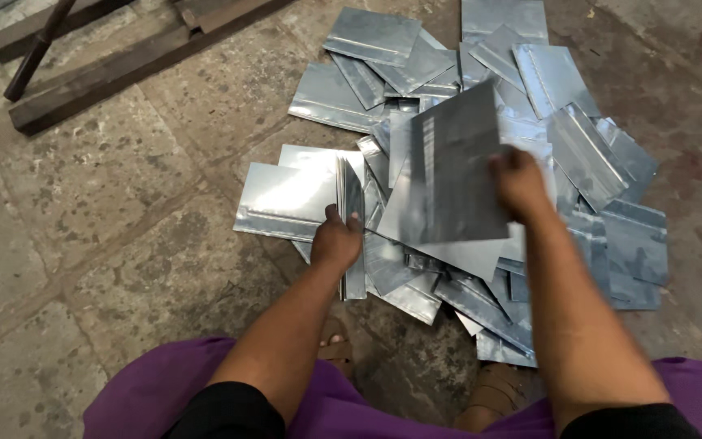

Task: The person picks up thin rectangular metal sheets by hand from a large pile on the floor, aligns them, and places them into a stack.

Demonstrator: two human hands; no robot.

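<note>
left hand grips upright stack – right hand pinches lifted sheet – over strewn pile.

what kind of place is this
Probably a small metalworking workshop, worked on at floor level: a heap of cut metal sheets lies on a worn stone floor, with heavy dark beams nearby. Each hand holds sheets.

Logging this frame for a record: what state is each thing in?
Left hand: shut on upright stack of metal sheets.
Right hand: holds one lifted sheet, tilted, blurred.
Sheet pile: loose, overlapping on the floor.
Wooden beams: lying flat.
</note>
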